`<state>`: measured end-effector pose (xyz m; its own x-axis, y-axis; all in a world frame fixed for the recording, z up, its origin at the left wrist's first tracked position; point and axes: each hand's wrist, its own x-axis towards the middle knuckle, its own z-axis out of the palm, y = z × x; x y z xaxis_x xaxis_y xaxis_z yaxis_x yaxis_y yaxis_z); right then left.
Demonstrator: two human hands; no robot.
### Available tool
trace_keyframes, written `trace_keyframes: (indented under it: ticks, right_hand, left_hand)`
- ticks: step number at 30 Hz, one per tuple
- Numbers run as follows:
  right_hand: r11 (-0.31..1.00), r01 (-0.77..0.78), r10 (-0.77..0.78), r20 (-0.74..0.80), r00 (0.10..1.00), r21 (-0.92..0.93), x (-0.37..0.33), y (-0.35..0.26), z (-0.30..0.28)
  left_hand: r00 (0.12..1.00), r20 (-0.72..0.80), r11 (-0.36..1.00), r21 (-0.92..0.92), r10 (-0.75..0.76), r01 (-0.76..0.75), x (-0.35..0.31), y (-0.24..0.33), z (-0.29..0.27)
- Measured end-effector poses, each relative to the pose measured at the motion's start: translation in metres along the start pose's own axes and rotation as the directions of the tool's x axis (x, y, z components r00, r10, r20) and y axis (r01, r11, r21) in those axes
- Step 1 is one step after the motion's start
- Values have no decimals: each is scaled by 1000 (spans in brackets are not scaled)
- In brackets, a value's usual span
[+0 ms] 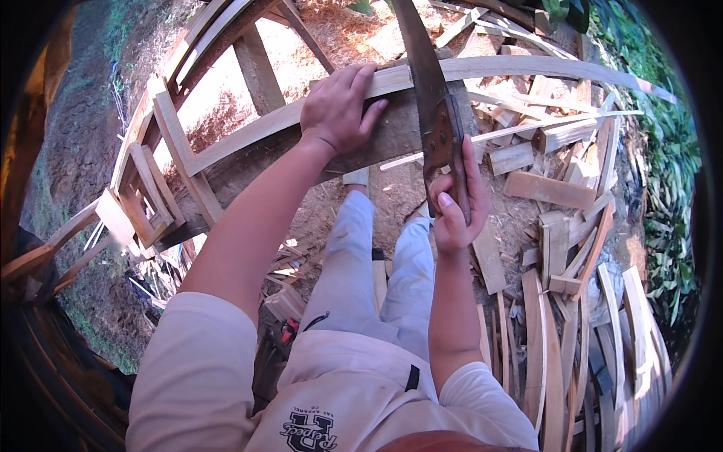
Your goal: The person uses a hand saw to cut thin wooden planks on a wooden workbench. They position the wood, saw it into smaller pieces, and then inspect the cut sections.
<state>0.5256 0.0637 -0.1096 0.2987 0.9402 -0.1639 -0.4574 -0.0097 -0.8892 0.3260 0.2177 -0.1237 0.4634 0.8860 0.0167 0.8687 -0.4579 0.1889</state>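
Note:
A long pale wooden strip (527, 68) lies across a dark, worn plank (263, 147) in front of me. My left hand (340, 105) presses on the strip, with its fingers over the far edge and its thumb apart on the near side. Wrapped round the brown wooden handle of a handsaw (428, 83), my right hand (458, 197) has its index finger stretched along the handle. The saw's dark blade crosses the strip to the right of my left hand and points away from me. How deep its teeth sit in the wood I cannot tell.
Wooden frame pieces (154, 188) stand at the left end of the plank. Offcuts (550, 192) lie heaped on the right, with long boards (557, 354) below them. Sawdust (361, 38) covers the ground beyond the plank. Green plants (670, 188) line the right edge.

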Motion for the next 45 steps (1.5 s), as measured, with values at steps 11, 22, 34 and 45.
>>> trace_keyframes:
  ticks: [11,22,34,45]
  right_hand:
    - [994,-82,90,117,989,-76,-8,-14,-29]
    - [988,-115,124,93,988,-101,-32,-20,-45]
    - [898,-169,188,7,982,-406,-209,-110,-110]
    - [803,-212,187,-103,977,-557,-212,-208,-40]
  left_hand:
    - [996,33,996,21,-82,82,4,2,1]
    - [994,49,994,64,-94,91,2,7,5]
    - [996,14,992,98,-87,85,3,1,9]
    - [996,16,996,-1,-84,84,-2,5,-1]
